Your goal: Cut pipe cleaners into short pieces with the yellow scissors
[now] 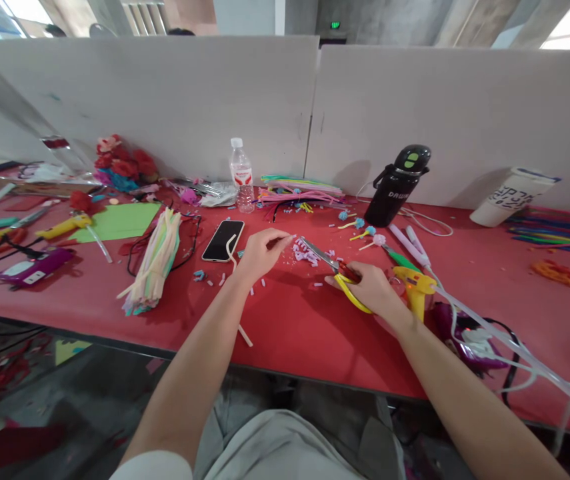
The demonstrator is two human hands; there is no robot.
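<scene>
My left hand is held over the red table with thumb and forefinger pinched together. Whatever small thing is at its fingertips is too tiny to make out. In my right hand are scissors with yellow and red handles, their blades pointing towards my left fingertips. Beneath the blades lies a little heap of cut lilac pieces, and a few more are scattered around. A cream pipe cleaner runs partly hidden under my left forearm. Beside that forearm rests a black-screened phone.
Left stands a bundle of pale pipe cleaners. At the back are a plastic bottle, a black flask and a white cup. A yellow glue gun with cords sits right of my hand. White panels close off the far edge.
</scene>
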